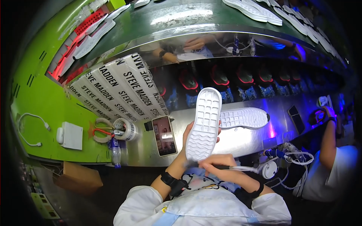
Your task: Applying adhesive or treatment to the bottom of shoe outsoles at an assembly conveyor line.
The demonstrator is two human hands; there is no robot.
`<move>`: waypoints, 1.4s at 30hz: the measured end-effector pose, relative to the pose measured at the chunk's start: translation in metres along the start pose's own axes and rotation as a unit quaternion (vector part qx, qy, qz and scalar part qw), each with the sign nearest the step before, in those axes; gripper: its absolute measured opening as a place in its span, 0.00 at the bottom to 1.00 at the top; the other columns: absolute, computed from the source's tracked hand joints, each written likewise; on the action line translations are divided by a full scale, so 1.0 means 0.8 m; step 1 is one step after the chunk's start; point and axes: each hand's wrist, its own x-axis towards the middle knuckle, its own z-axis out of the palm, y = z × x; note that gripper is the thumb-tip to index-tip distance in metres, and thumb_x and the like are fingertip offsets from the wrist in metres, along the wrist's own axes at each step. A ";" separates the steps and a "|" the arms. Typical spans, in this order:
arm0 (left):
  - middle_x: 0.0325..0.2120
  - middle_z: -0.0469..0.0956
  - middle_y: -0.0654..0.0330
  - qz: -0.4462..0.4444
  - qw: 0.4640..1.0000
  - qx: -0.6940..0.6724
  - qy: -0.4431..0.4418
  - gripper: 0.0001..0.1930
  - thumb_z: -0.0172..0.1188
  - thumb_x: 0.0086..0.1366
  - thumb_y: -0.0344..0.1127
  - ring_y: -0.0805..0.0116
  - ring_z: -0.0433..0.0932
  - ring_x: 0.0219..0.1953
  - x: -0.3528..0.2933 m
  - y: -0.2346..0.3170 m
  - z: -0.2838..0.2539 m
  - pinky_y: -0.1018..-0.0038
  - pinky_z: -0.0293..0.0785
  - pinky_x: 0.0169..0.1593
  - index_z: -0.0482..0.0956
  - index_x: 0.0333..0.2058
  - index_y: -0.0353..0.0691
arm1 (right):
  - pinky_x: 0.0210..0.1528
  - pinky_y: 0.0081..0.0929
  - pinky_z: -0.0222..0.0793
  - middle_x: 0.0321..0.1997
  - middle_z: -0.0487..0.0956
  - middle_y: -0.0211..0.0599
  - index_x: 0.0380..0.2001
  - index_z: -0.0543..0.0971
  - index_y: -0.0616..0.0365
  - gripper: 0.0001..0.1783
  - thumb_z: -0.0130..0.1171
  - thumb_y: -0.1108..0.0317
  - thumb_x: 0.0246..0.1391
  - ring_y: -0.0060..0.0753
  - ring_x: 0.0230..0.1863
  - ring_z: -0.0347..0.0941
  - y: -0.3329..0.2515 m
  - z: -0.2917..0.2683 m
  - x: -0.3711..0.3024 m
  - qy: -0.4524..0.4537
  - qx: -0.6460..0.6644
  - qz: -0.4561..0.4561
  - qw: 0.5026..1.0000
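Observation:
My left hand (186, 136) is closed around a white shoe sole (204, 120) from behind. The sole stands almost upright, with its grid and wavy tread facing me. A slim brush (225, 167) with a dark handle is gripped in my right hand (217, 164). Its dark, blurred tip is by the sole's lower end; whether it touches cannot be made out. Just right of the held sole, a second white sole (245, 118) lies tread up on the metal bench (233, 142).
Left of my hands are a phone (164, 135), tape roll (130, 131), red-handled scissors (102, 132) and a printed box (118, 88). More soles (250, 10) sit on the green belt (181, 17) above. A co-worker's arm (329, 139) and a cabled device (269, 170) are at right.

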 end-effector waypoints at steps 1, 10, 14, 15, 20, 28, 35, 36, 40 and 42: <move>0.55 0.64 0.42 0.009 1.000 0.020 -0.001 0.34 0.39 0.64 0.53 0.50 0.71 0.52 0.003 0.002 0.000 0.58 0.74 0.51 0.56 0.60 0.32 | 0.33 0.19 0.72 0.34 0.80 0.43 0.37 0.79 0.68 0.09 0.52 0.74 0.57 0.25 0.30 0.77 0.002 -0.004 -0.003 -0.080 0.033 0.066 0.994; 0.54 0.64 0.37 -0.176 0.981 0.066 -0.041 0.39 0.46 0.57 0.53 0.46 0.71 0.51 0.012 0.029 -0.006 0.56 0.73 0.50 0.55 0.60 0.28 | 0.34 0.19 0.72 0.31 0.80 0.38 0.31 0.79 0.67 0.09 0.51 0.73 0.56 0.23 0.30 0.78 0.000 -0.028 0.001 -0.047 0.057 0.022 0.997; 0.51 0.68 0.38 -0.188 0.975 0.115 0.008 0.37 0.46 0.57 0.50 0.46 0.73 0.49 0.018 0.021 0.010 0.56 0.69 0.54 0.59 0.57 0.25 | 0.34 0.21 0.72 0.30 0.80 0.39 0.30 0.80 0.65 0.05 0.56 0.75 0.51 0.29 0.29 0.78 -0.012 -0.032 0.000 -0.086 -0.146 -0.124 0.978; 0.51 0.68 0.38 -0.187 0.976 0.115 0.010 0.37 0.46 0.57 0.50 0.46 0.73 0.49 0.016 0.020 0.018 0.56 0.69 0.54 0.59 0.57 0.25 | 0.34 0.21 0.72 0.30 0.80 0.39 0.30 0.80 0.65 0.05 0.56 0.75 0.51 0.29 0.29 0.78 -0.018 -0.032 0.002 -0.087 -0.145 -0.124 0.978; 0.49 0.72 0.41 -0.284 0.940 0.132 0.136 0.28 0.48 0.59 0.43 0.53 0.75 0.48 0.021 0.015 0.042 0.65 0.71 0.53 0.65 0.54 0.27 | 0.31 0.24 0.72 0.27 0.80 0.39 0.27 0.80 0.65 0.04 0.59 0.76 0.46 0.33 0.26 0.77 -0.035 -0.025 0.001 -0.060 -0.193 -0.224 0.953; 0.56 0.63 0.60 -0.090 0.808 0.577 -0.077 0.19 0.42 0.65 0.27 0.72 0.62 0.58 -0.026 0.008 0.039 0.77 0.58 0.60 0.67 0.54 0.38 | 0.30 0.27 0.69 0.27 0.77 0.40 0.28 0.78 0.66 0.05 0.56 0.74 0.51 0.33 0.26 0.74 -0.020 -0.044 -0.001 -0.157 -0.230 -0.187 0.942; 0.51 0.70 0.58 -0.082 0.829 0.551 -0.048 0.19 0.51 0.62 0.34 0.73 0.70 0.50 -0.014 0.012 0.074 0.80 0.66 0.53 0.71 0.51 0.36 | 0.32 0.24 0.70 0.32 0.78 0.40 0.31 0.78 0.64 0.06 0.54 0.73 0.52 0.29 0.29 0.75 0.000 -0.070 -0.007 -0.132 -0.170 -0.159 0.963; 0.45 0.74 0.58 -0.175 0.821 0.542 0.044 0.19 0.54 0.60 0.39 0.73 0.73 0.45 -0.005 0.015 0.086 0.80 0.68 0.49 0.74 0.48 0.36 | 0.32 0.24 0.70 0.32 0.78 0.40 0.31 0.78 0.64 0.06 0.54 0.73 0.52 0.29 0.29 0.75 -0.002 -0.080 -0.012 -0.134 -0.175 -0.162 0.962; 0.32 0.79 0.58 -0.325 0.803 0.467 0.180 0.22 0.57 0.56 0.48 0.73 0.76 0.31 0.016 0.017 0.054 0.80 0.70 0.37 0.79 0.40 0.34 | 0.31 0.23 0.73 0.30 0.79 0.42 0.26 0.80 0.66 0.08 0.53 0.73 0.52 0.28 0.26 0.77 -0.011 -0.079 -0.023 -0.051 -0.088 -0.063 0.993; 0.32 0.79 0.57 -0.292 0.786 0.517 0.169 0.23 0.56 0.57 0.48 0.73 0.76 0.30 0.020 0.014 0.051 0.80 0.70 0.37 0.79 0.41 0.32 | 0.31 0.23 0.73 0.30 0.79 0.43 0.25 0.80 0.67 0.09 0.53 0.73 0.53 0.28 0.25 0.77 0.007 -0.086 -0.019 -0.025 -0.111 -0.139 0.984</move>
